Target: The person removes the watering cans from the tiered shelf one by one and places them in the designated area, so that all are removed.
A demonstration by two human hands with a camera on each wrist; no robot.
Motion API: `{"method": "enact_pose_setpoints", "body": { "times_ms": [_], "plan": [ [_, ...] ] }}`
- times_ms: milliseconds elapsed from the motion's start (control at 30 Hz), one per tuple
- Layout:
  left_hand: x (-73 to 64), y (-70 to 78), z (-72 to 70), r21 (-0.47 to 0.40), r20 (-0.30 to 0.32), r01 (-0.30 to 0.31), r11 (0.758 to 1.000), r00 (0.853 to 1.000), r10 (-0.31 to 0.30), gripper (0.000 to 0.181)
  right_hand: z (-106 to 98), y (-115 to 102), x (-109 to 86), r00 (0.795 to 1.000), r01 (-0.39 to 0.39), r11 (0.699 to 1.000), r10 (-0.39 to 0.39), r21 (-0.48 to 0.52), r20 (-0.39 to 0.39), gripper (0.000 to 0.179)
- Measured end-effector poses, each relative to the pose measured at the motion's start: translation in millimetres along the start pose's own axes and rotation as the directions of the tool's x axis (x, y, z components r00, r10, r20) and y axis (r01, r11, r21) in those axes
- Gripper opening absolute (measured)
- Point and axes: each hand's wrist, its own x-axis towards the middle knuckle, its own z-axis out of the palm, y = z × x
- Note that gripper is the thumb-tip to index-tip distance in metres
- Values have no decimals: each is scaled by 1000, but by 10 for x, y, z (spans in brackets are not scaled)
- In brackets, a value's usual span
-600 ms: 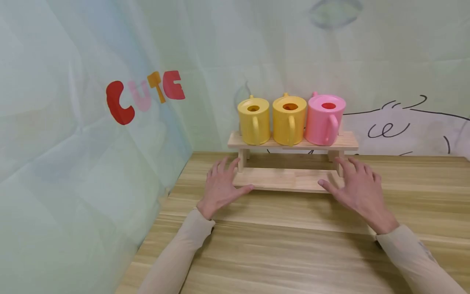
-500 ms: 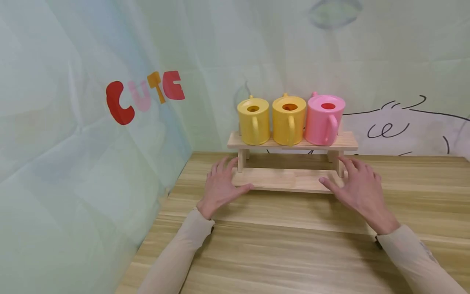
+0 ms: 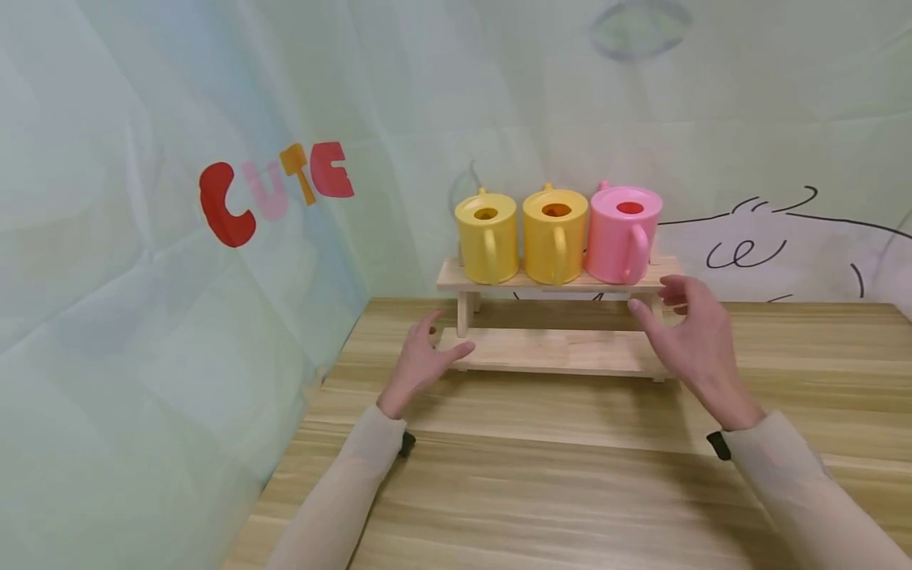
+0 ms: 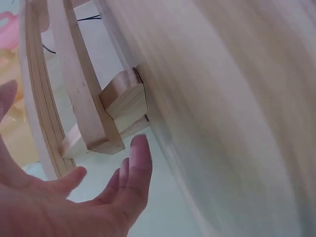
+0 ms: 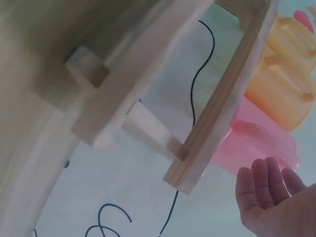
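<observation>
A two-tier wooden rack (image 3: 556, 352) stands at the back of the table. Its upper shelf carries a left yellow mug (image 3: 468, 249), a middle yellow mug (image 3: 538, 249) and a pink mug (image 3: 607, 245); each top has a round hole. Beside the lower shelf's left end is my left hand (image 3: 419, 362), thumb and fingers spread apart, gripping nothing. In the left wrist view a gap shows between its fingertips and the rack. My right hand (image 3: 700, 352) hovers by the upper shelf's right end, below the pink mug, fingers slightly bent. The right wrist view shows nothing in it.
Wood-grain tabletop (image 3: 513, 475) extends in front of the rack. A pale cloth wall (image 3: 142, 356) closes off the left side, with coloured letters (image 3: 228, 210) on it. Another hanging with black line drawings (image 3: 744, 253) stands right behind the rack.
My right hand has risen from the lower shelf's right end toward the upper shelf. My left hand has drawn slightly left, away from the rack. The mugs stay in place on the shelf.
</observation>
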Motion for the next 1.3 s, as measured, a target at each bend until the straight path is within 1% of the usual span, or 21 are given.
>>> {"method": "enact_pose_setpoints", "body": {
  "times_ms": [100,200,233,300,367,467,567,667,767,833,1033,1167,1300],
  "plan": [
    [22,-24,-4,-21,21,29,999,999,-28,95,-12,-57,104,1000,-23,998,23,51,-5,63],
    [43,-36,-2,-20,41,51,998,998,-51,97,-14,-108,220,999,-51,994,52,96,-6,64],
    [48,-36,-4,-32,52,61,998,997,-59,98,-13,-125,256,998,-62,992,63,109,-6,64],
    [65,-45,3,-97,82,96,991,993,-88,99,-3,-159,325,996,-86,987,87,134,-2,64],
    [91,-58,7,-180,122,132,975,986,-111,100,18,-194,393,994,-108,983,108,152,6,64],
    [129,-87,11,-302,188,185,935,973,-132,99,53,-240,477,991,-132,977,130,168,23,64],
    [152,-103,11,-363,236,210,908,963,-129,95,87,-267,548,990,-139,973,137,182,22,61],
    [166,-103,16,-399,266,233,887,955,-131,95,112,-281,606,988,-156,970,156,186,16,58],
    [183,-101,24,-427,284,253,868,949,-137,96,129,-291,662,982,-187,963,188,194,15,55],
    [190,-105,28,-439,289,259,861,947,-137,98,138,-300,695,977,-211,956,212,202,19,54],
    [200,-129,43,-454,297,269,849,945,-140,102,162,-328,766,962,-272,925,263,264,73,52],
    [211,-133,62,-460,301,279,843,942,-147,104,170,-339,788,956,-294,907,275,302,103,51],
    [213,-113,71,-462,300,292,838,940,-162,105,180,-348,812,954,-299,887,274,352,120,51]
  ]
}}
